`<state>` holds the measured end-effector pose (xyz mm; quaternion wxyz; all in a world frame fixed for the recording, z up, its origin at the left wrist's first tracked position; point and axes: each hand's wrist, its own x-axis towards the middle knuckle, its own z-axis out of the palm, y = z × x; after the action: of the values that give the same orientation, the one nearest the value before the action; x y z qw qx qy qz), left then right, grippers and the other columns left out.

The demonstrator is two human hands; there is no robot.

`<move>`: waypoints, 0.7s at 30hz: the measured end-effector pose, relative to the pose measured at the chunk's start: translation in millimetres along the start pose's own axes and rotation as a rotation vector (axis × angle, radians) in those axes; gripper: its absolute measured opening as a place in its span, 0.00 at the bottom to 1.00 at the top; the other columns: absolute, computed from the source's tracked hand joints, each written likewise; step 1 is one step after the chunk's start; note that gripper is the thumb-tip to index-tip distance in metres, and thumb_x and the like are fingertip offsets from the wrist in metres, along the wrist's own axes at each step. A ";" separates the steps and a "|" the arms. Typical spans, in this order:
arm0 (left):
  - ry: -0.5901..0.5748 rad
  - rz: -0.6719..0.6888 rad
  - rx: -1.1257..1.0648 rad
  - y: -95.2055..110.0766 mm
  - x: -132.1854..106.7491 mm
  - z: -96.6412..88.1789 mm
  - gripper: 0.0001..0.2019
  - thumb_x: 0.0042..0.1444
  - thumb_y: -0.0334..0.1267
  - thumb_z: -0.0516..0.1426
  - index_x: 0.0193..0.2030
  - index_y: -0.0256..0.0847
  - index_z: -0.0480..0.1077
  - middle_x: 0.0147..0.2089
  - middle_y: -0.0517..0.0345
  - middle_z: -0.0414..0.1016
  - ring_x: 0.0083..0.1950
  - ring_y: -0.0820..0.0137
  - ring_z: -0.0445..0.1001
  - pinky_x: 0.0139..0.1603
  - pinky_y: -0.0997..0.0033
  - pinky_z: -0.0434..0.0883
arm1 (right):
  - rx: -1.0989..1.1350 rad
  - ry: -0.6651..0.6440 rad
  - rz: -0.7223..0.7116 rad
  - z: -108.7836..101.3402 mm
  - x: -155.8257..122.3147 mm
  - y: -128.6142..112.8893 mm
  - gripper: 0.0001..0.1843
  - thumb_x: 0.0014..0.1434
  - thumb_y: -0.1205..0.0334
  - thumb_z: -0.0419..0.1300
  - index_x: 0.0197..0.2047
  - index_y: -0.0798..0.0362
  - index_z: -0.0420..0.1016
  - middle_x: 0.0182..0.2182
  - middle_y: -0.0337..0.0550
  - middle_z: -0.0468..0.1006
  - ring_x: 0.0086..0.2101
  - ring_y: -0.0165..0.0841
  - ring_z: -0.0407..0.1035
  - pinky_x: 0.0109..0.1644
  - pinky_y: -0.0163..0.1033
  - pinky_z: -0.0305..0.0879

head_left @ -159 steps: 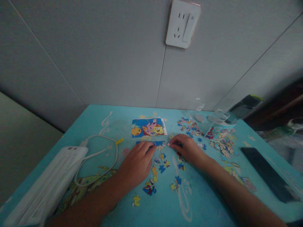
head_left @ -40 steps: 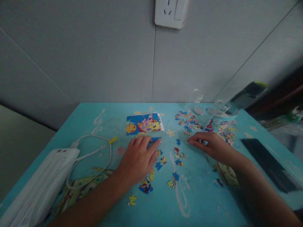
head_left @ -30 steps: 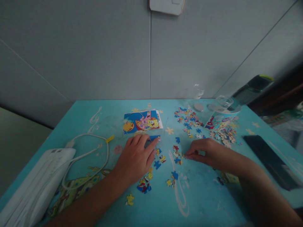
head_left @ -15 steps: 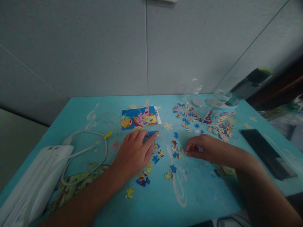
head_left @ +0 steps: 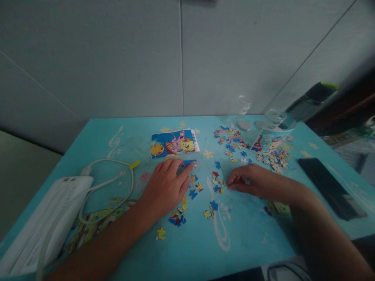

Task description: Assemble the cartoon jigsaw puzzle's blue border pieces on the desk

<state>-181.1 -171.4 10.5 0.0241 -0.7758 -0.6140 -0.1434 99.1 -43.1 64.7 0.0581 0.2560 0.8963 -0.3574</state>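
My left hand (head_left: 166,183) rests on the table, fingers stretched out and spread, its fingertips over a blue joined strip of jigsaw pieces (head_left: 190,162). Right of the middle, my right hand (head_left: 243,178) has its fingers curled together in a pinch beside a small group of jigsaw pieces (head_left: 216,181); whatever is between the fingertips is too small to make out. Between the hands lie loose blue and yellow pieces (head_left: 193,193). Closer to me are a joined cluster (head_left: 177,216), a smaller cluster (head_left: 211,210) and a single yellow piece (head_left: 161,233). A cartoon picture card (head_left: 172,143) lies behind my left hand.
More jigsaw pieces (head_left: 230,138) spread at the back right, beside a printed tub (head_left: 271,140) and a clear bottle (head_left: 304,103). A black phone-like slab (head_left: 331,187) lies far right. On the left are a white power strip (head_left: 49,222) and its looped cable (head_left: 132,183).
The view has tipped very slightly. Both hands stay nearly where they were, and the pieces on the table look the same.
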 end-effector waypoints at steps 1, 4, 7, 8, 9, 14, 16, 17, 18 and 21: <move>0.006 -0.002 0.002 0.2 0.0 0.0 0.21 0.68 0.41 0.51 0.66 0.45 0.65 0.55 0.44 0.67 0.57 0.52 0.65 0.53 0.47 0.68 | -0.012 0.026 -0.008 -0.1 0.8 -0.8 0.10 0.67 0.55 0.58 0.45 0.46 0.79 0.34 0.38 0.81 0.32 0.31 0.73 0.37 0.36 0.66; 0.016 -0.002 0.003 0.6 0.3 0.0 0.21 0.67 0.41 0.52 0.66 0.46 0.66 0.54 0.45 0.68 0.56 0.52 0.65 0.53 0.47 0.68 | -0.053 0.134 -0.019 1.1 4.5 -4.1 0.11 0.69 0.56 0.55 0.47 0.46 0.78 0.36 0.39 0.81 0.33 0.31 0.73 0.38 0.36 0.66; 0.027 -0.001 0.002 0.8 0.3 -0.3 0.21 0.67 0.41 0.53 0.65 0.47 0.67 0.53 0.45 0.68 0.56 0.52 0.66 0.52 0.47 0.69 | -0.073 0.202 -0.040 4.2 8.5 -7.1 0.12 0.70 0.55 0.54 0.47 0.47 0.78 0.37 0.40 0.81 0.34 0.32 0.73 0.39 0.36 0.67; 0.031 -0.001 0.003 0.9 0.2 -0.5 0.21 0.67 0.40 0.53 0.66 0.47 0.66 0.53 0.45 0.68 0.56 0.52 0.66 0.52 0.48 0.69 | -0.076 0.215 -0.051 5.4 9.6 -7.9 0.13 0.70 0.54 0.54 0.47 0.47 0.78 0.38 0.40 0.81 0.35 0.32 0.73 0.40 0.36 0.67; 0.036 -0.002 0.003 0.8 0.0 -0.6 0.21 0.67 0.40 0.53 0.66 0.47 0.66 0.53 0.45 0.68 0.56 0.52 0.66 0.52 0.48 0.69 | -0.079 0.231 -0.063 6.5 10.6 -8.6 0.13 0.70 0.54 0.54 0.48 0.47 0.78 0.38 0.41 0.81 0.35 0.32 0.74 0.40 0.36 0.67; 0.050 -0.003 -0.015 0.9 -0.4 -0.8 0.21 0.67 0.38 0.53 0.66 0.47 0.66 0.53 0.45 0.69 0.56 0.53 0.66 0.53 0.48 0.69 | -0.068 0.298 -0.097 9.5 12.9 -12.3 0.12 0.70 0.56 0.54 0.47 0.48 0.78 0.38 0.40 0.81 0.37 0.32 0.74 0.42 0.36 0.68; 0.053 -0.006 -0.022 1.0 -0.1 -0.6 0.21 0.66 0.38 0.53 0.65 0.47 0.67 0.52 0.46 0.69 0.55 0.53 0.67 0.53 0.48 0.69 | -0.066 0.319 -0.089 9.6 13.0 -14.0 0.12 0.70 0.56 0.54 0.47 0.48 0.78 0.38 0.40 0.81 0.36 0.32 0.74 0.41 0.36 0.68; 0.053 -0.006 -0.023 1.0 0.0 -0.5 0.21 0.66 0.38 0.53 0.65 0.46 0.67 0.52 0.46 0.70 0.55 0.53 0.67 0.53 0.48 0.69 | -0.069 0.327 -0.087 9.7 13.1 -14.5 0.12 0.70 0.56 0.54 0.47 0.48 0.78 0.38 0.40 0.81 0.37 0.32 0.74 0.41 0.37 0.68; 0.052 -0.006 -0.021 1.0 0.0 -0.3 0.20 0.66 0.38 0.53 0.65 0.46 0.67 0.52 0.46 0.70 0.55 0.53 0.67 0.53 0.48 0.69 | -0.074 0.336 -0.085 9.8 13.3 -14.6 0.12 0.70 0.56 0.54 0.47 0.48 0.78 0.39 0.40 0.81 0.37 0.32 0.75 0.42 0.37 0.68; 0.045 -0.006 -0.021 0.9 -0.3 0.2 0.20 0.67 0.38 0.52 0.65 0.44 0.66 0.53 0.45 0.69 0.56 0.53 0.67 0.53 0.47 0.69 | -0.094 0.405 -0.058 11.3 14.8 -11.9 0.11 0.70 0.57 0.55 0.47 0.48 0.78 0.40 0.40 0.82 0.37 0.32 0.75 0.42 0.37 0.68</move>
<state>-180.2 -171.8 10.3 0.0293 -0.7706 -0.6143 -0.1672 79.5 -51.9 59.4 -0.1217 0.2935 0.9125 -0.2578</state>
